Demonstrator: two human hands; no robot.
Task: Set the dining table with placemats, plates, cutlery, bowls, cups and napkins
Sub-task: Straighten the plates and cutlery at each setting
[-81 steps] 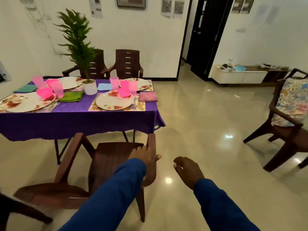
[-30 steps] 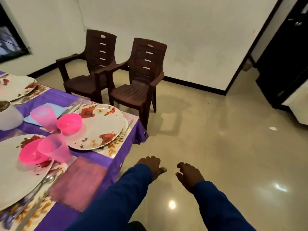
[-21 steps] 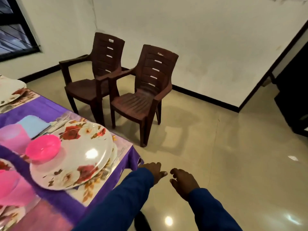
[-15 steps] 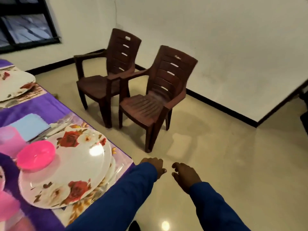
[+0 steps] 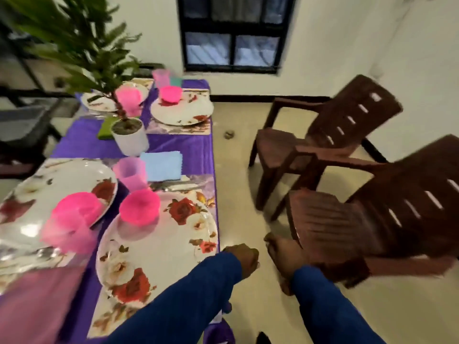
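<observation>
The table's purple cloth [image 5: 191, 147] carries floral plates on placemats. The nearest plate [image 5: 159, 249] holds a pink bowl [image 5: 139, 206], with a pink cup [image 5: 130, 172], cutlery [image 5: 178, 186] and a light blue napkin [image 5: 162, 165] beyond it. A mauve napkin [image 5: 32, 301] lies at the near left. My left hand [image 5: 244, 259] hangs loosely curled off the table's edge, holding nothing. My right hand [image 5: 283, 254] is beside the front of the near brown chair [image 5: 372, 219]; motion blur hides whether it touches.
A second brown chair [image 5: 323, 135] stands behind the first, both facing the table's right side. A potted plant [image 5: 129, 137] sits mid-table, with another set plate [image 5: 182, 110] and pink bowl [image 5: 170, 93] further back. A dark window [image 5: 231, 33] is in the far wall.
The view has swung left along the table and come nearer to the chairs. Both hands still hang low and hold nothing; my right hand is now next to the near chair's front.
</observation>
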